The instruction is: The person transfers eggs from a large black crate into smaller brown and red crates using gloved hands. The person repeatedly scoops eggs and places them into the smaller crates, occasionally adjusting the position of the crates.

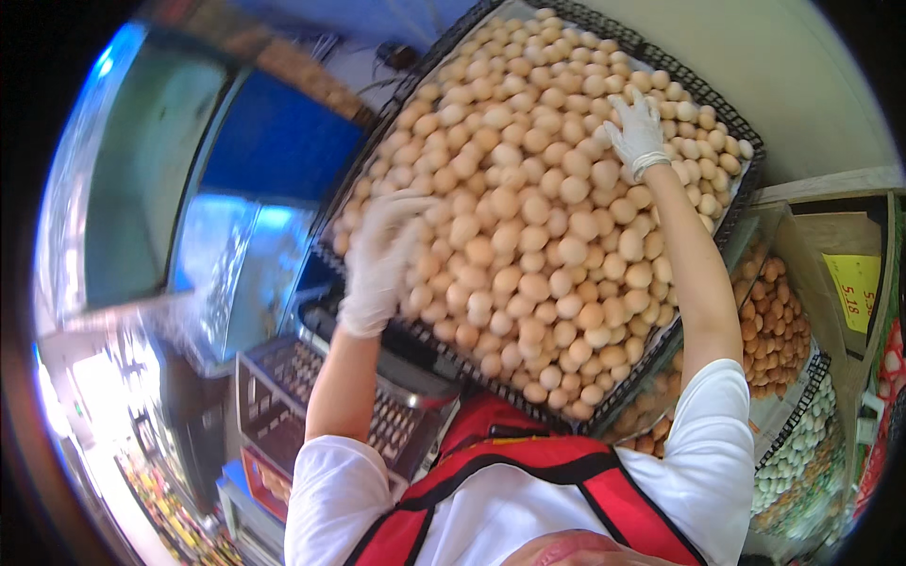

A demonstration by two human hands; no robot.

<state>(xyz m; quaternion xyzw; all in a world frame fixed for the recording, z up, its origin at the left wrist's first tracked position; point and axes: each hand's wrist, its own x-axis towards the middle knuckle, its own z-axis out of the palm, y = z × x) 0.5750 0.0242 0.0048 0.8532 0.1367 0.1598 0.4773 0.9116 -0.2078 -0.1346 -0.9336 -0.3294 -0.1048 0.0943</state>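
A big black plastic mesh crate [740, 127] in front of me is heaped with light-brown eggs [536, 209]. Pale lining shows along its sides. My right hand [637, 134], in a thin whitish glove, rests on the eggs toward the crate's far right side, its fingers spread. Over the left edge of the heap is my left hand [379, 258], gloved the same way and blurred. Its fingers reach toward the eggs with the thumb apart, and I see no egg in it. Whether its fingertips touch the eggs is unclear.
Lit glass tanks [233, 262] stand at the left. Below them is a dark plastic crate [283, 396]. At the right are darker brown eggs [775, 329], pale greenish eggs [796, 442] and a yellow price sign [851, 291]. A pale wall [793, 71] rises behind the egg crate.
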